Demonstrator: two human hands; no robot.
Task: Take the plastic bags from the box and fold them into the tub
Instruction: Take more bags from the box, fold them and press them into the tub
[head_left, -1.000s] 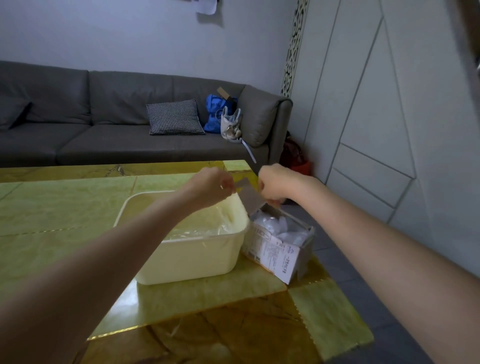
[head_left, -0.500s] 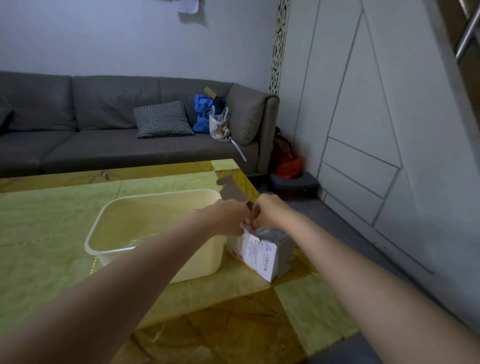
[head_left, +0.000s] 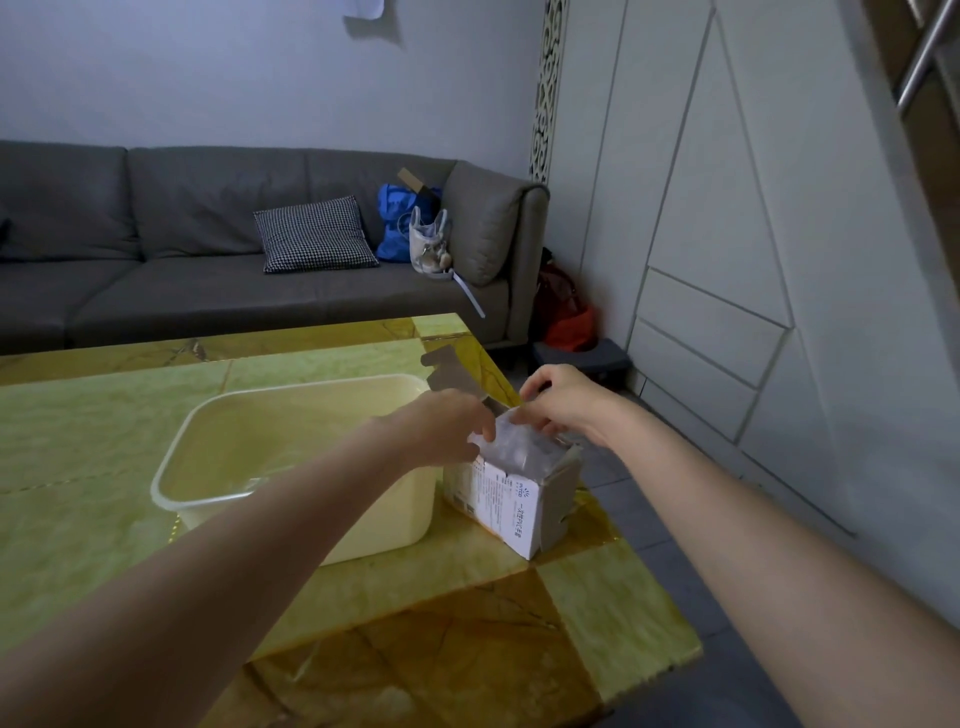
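Extraction step: beside the tub (head_left: 291, 410), left hand (head_left: 447, 426) and right hand (head_left: 563, 402) pinch 1 bag (head_left: 519, 451) atop the box (head_left: 511, 499); next, presumably, lifting it free.

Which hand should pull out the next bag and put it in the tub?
Probably the left hand. Its fingers already touch the plastic bags at the top of the open box, and it is on the tub side. The right hand sits at the box's far edge, well placed to steady it.

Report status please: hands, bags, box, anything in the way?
Both hands at the open box: left hand and right hand pinching the plastic bags at its top. Tub beside box. Nothing in the way.
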